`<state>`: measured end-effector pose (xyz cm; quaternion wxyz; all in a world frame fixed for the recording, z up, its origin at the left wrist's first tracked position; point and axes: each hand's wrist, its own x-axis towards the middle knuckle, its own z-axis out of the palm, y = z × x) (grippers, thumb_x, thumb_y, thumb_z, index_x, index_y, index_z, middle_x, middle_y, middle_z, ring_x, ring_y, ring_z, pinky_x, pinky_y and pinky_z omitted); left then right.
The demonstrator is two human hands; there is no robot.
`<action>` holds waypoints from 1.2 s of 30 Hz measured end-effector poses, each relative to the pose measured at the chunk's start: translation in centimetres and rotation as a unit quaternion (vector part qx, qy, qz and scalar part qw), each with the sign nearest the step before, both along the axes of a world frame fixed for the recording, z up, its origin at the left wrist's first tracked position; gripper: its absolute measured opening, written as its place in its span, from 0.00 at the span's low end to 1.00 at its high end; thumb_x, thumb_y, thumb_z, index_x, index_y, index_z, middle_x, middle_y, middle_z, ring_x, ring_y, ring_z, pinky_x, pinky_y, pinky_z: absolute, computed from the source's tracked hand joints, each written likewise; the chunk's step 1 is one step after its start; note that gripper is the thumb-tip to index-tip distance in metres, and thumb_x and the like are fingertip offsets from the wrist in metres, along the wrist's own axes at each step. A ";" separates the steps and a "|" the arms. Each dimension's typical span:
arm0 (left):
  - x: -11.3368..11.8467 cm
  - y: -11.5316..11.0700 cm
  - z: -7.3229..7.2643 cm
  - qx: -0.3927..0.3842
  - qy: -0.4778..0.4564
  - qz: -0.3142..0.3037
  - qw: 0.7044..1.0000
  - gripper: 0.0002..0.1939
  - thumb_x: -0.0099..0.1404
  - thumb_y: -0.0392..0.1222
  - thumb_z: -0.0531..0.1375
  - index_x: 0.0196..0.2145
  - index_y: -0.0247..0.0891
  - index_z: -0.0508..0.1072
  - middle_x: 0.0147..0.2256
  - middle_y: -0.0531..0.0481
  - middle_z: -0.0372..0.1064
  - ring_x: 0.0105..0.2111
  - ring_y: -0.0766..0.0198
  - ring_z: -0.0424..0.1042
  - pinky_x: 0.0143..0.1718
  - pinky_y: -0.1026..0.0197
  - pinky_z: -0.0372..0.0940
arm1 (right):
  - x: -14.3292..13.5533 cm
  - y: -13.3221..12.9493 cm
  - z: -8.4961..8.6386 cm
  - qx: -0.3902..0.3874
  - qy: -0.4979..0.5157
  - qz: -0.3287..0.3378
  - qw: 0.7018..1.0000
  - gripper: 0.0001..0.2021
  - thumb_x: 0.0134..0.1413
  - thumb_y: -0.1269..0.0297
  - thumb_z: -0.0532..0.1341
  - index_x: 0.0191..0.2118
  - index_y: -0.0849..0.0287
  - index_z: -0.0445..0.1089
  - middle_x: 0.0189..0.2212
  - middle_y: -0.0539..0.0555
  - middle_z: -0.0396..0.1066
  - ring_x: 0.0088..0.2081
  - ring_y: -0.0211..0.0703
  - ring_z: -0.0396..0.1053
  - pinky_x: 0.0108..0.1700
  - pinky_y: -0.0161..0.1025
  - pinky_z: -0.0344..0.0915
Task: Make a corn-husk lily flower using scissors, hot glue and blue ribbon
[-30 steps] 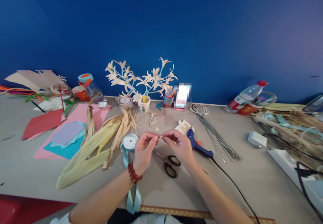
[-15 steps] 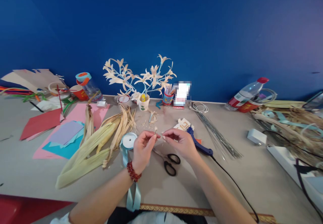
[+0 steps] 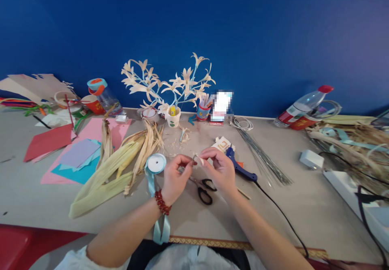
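Closer together than a moment ago, the fingertips of both hands have been brought to almost one spot, and the small pale piece (image 3: 200, 161) is now being held between them. By the left hand (image 3: 174, 178), a thin stem (image 3: 195, 157) is pinched between thumb and forefinger; by the right hand (image 3: 221, 172), the pale piece is gripped at the fingertips, right beside that stem. Whether the two are touching cannot be told at this size. Both hands are held above the bench (image 3: 188, 225), and just below them the scissors (image 3: 205, 197) are seen lying with black handles towards the near edge, partly covered by the right hand. To the right, the blue glue gun (image 3: 244, 172) is laid flat, with a bundle of thin wires (image 3: 264, 156) spread beyond it. Over on the left, the light blue ribbon spool (image 3: 156, 163) is set near the left hand, its tail draped down past the beaded bracelet (image 3: 163, 203), and the corn husks (image 3: 100, 181) are strewn alongside. Behind it all, pale flowers on blue stems (image 3: 186, 77) are stood by the blue wall (image 3: 258, 39), above a white cup (image 3: 173, 120).
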<state>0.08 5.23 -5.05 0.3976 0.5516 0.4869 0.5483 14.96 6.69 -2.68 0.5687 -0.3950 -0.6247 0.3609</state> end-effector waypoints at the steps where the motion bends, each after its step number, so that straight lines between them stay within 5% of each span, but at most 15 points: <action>1: 0.0 0.0 0.0 0.001 0.004 -0.002 1.000 0.04 0.61 0.39 0.60 0.30 0.37 0.73 0.28 0.49 0.73 0.30 0.63 0.71 0.33 0.63 0.64 | 0.0 -0.1 -0.1 0.007 -0.011 -0.010 1.000 0.02 0.54 0.65 0.64 0.31 0.54 0.71 0.31 0.54 0.71 0.37 0.48 0.70 0.43 0.46 0.66; 20: -0.1 -0.3 0.1 0.015 0.022 -0.018 0.999 0.05 0.62 0.38 0.59 0.29 0.36 0.72 0.27 0.50 0.71 0.28 0.65 0.69 0.32 0.64 0.63 | -0.1 0.1 -0.4 0.178 -0.114 -0.060 0.976 0.09 0.52 0.78 0.61 0.35 0.55 0.71 0.32 0.53 0.72 0.37 0.46 0.71 0.40 0.44 0.67; 36: -0.1 -0.3 0.2 0.004 0.021 -0.026 0.999 0.06 0.63 0.39 0.59 0.30 0.35 0.72 0.28 0.50 0.71 0.29 0.65 0.69 0.32 0.64 0.64 | 0.3 0.3 -0.5 0.195 -0.160 -0.063 0.966 0.11 0.54 0.77 0.61 0.39 0.54 0.70 0.34 0.54 0.72 0.39 0.46 0.71 0.42 0.45 0.68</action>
